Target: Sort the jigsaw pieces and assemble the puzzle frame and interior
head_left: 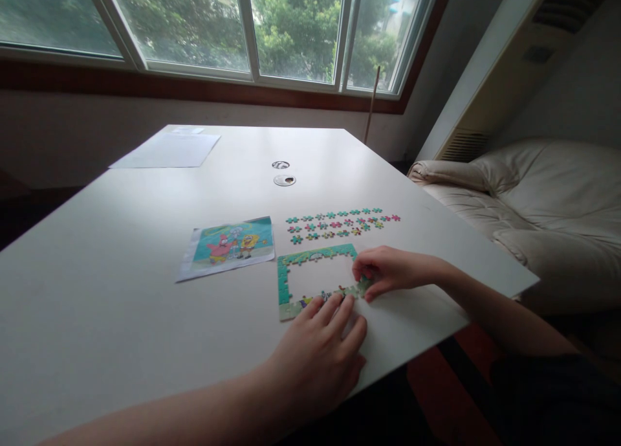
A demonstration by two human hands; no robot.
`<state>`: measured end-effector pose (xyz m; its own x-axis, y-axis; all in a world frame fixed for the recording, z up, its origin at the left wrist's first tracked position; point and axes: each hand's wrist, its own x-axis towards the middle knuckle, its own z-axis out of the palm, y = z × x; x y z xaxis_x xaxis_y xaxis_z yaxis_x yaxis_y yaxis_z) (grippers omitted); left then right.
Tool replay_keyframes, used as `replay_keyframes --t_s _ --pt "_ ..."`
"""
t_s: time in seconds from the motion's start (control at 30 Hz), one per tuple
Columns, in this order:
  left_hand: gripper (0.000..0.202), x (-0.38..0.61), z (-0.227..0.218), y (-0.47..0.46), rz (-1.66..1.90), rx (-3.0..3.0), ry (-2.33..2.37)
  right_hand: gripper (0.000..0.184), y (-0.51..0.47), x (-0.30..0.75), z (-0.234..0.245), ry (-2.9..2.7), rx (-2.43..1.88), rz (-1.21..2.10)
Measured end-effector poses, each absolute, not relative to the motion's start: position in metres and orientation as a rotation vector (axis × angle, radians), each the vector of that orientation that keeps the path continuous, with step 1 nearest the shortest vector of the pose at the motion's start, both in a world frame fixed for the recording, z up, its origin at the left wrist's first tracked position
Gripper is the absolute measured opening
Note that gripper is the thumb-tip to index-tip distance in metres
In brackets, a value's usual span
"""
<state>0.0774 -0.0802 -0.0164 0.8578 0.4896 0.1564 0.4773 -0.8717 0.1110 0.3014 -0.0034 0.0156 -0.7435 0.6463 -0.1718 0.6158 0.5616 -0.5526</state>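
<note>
A jigsaw puzzle border (283, 283) lies on the white table, its teal and green edge pieces joined around a bare middle. The fingers of my left hand (324, 342) rest spread and flat along its near edge, covering part of it. At the right side of the border, my right hand (395, 268) curls its thumb and fingers around a greenish puzzle piece (363, 284); the fingers partly hide that corner. Just beyond the border, loose puzzle pieces (336, 224) lie in three rows. To the left is a printed cartoon picture (230, 246) on paper.
White sheets (167, 150) lie at the table's far left corner. Two round fittings (284, 180) are set in the white table (121, 271). A cream leather sofa (543, 193) stands beyond the right edge, and a window (295, 32) is behind the table.
</note>
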Motion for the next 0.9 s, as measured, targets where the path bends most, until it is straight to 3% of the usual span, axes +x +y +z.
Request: replay_keyframes --t_s 0.9 --pt "0.033 0.076 -0.005 -0.078 0.255 3.022 0.696 0.030 -0.001 0.304 0.026 -2.746 -0.999 0.892"
